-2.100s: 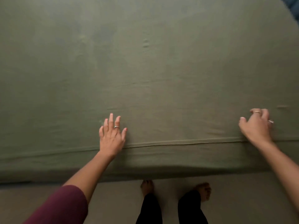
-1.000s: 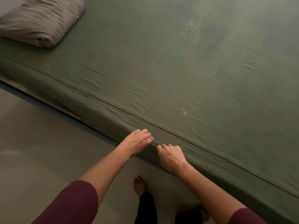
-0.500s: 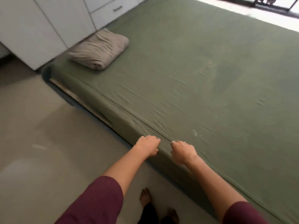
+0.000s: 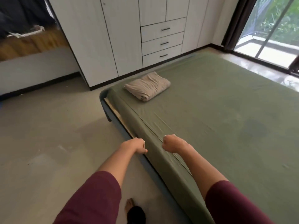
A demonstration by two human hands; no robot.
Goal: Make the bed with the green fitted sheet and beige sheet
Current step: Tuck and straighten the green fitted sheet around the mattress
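The green fitted sheet [image 4: 218, 113] covers the low mattress, with wrinkles along its near left edge. A folded beige sheet [image 4: 148, 86] lies on the bed's far left corner. My left hand [image 4: 135, 145] is curled at the side of the mattress, gripping the sheet's hanging edge. My right hand [image 4: 173, 143] is curled on the top seam, pinching the green fabric. At the far left corner the sheet's hem sits above a bare strip of mattress and the dark bed frame [image 4: 106, 113].
White wardrobe doors and drawers [image 4: 162, 42] stand close behind the bed's head end. A glass sliding door [image 4: 273, 29] is at the far right. Grey floor [image 4: 48, 135] lies to the left of the bed. My bare foot [image 4: 129, 204] stands beside the frame.
My view has lifted from the mattress top to the whole bed and wardrobe. Both hands came together from flat and apart to curled on the sheet's side edge.
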